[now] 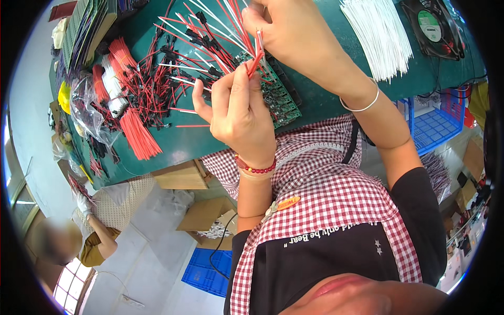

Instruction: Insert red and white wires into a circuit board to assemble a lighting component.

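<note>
Item: one green circuit board point(283, 106), tilted beneath my hands at the near edge of the green table point(190, 137). Progress, by my judgement: partway. Red and white leads with black plugs point(202, 39) fan out over the board; how many are fastened to it I cannot tell. Apparently unused: a red wire bundle point(139, 135) to my left and a white wire bundle point(375, 39) to my right, both lying apart from the board.

Condition of board: closely set with small parts in rows, its upper portion hidden by leads and fingers.

Grip, left hand point(239, 110): thumb and forefinger pinched together on red wires point(256, 62), just above the board. Grip, right hand point(291, 31): fingers curled close to the upper ends of those wires; whether they clamp any, I cannot tell.
</note>
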Demonstrator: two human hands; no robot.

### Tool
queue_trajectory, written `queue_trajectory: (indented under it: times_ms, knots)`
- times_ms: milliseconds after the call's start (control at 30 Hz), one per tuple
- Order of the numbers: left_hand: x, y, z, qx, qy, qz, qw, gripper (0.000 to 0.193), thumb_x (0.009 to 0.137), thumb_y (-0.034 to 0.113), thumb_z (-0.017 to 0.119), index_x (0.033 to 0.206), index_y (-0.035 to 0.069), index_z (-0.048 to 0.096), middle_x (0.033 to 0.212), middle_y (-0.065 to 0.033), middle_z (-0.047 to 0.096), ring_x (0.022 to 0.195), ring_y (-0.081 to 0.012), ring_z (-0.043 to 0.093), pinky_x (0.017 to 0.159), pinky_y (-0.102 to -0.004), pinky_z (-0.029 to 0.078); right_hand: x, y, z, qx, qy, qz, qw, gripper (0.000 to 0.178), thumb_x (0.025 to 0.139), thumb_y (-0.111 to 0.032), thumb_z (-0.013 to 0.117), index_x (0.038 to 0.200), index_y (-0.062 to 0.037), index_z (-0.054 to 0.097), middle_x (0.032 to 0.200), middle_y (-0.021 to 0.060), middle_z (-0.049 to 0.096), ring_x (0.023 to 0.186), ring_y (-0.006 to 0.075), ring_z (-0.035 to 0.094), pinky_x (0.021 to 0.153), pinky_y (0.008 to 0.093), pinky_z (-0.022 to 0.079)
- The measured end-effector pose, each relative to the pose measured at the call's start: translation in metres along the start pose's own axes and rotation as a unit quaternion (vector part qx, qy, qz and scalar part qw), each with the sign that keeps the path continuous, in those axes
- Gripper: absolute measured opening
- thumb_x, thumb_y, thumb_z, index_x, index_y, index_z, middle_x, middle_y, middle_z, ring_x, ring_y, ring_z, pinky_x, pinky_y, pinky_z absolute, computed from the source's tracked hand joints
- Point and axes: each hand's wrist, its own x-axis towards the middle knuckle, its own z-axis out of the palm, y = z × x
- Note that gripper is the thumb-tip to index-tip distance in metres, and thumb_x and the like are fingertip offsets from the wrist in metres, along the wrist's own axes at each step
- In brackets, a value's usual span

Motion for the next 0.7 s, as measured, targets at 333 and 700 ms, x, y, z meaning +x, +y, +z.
queue_trajectory:
  times_ms: [333, 700]
  knots:
    - [0.0, 0.0, 0.0, 0.006, -0.007, 0.002, 1.0, 0.023, 0.08, 0.006, 0.077, 0.102, 0.006, 0.073, 0.082, -0.0009, 0.068, 0.075, -0.0132, 0.063, 0.108, -0.0426, 0.036, -0.022, 0.013, -0.016, -0.011, 0.059, 0.006, 0.998, 0.026, 0.089, -0.002, 0.055, 0.111, 0.0088, 0.06, 0.091, 0.0265, 0.061, 0.083, 0.0432, 0.061, 0.07, 0.0427, 0.049]
    - [-0.001, 0.001, 0.001, 0.021, -0.004, -0.002, 1.0, 0.021, 0.081, 0.008, 0.076, 0.102, 0.006, 0.073, 0.082, -0.0004, 0.068, 0.075, -0.0126, 0.063, 0.108, -0.0423, 0.037, -0.049, 0.034, -0.011, -0.032, 0.04, 0.044, 0.998, 0.028, 0.086, -0.005, 0.059, 0.111, 0.0043, 0.065, 0.083, 0.0198, 0.063, 0.07, 0.0338, 0.063, 0.064, 0.0409, 0.049]
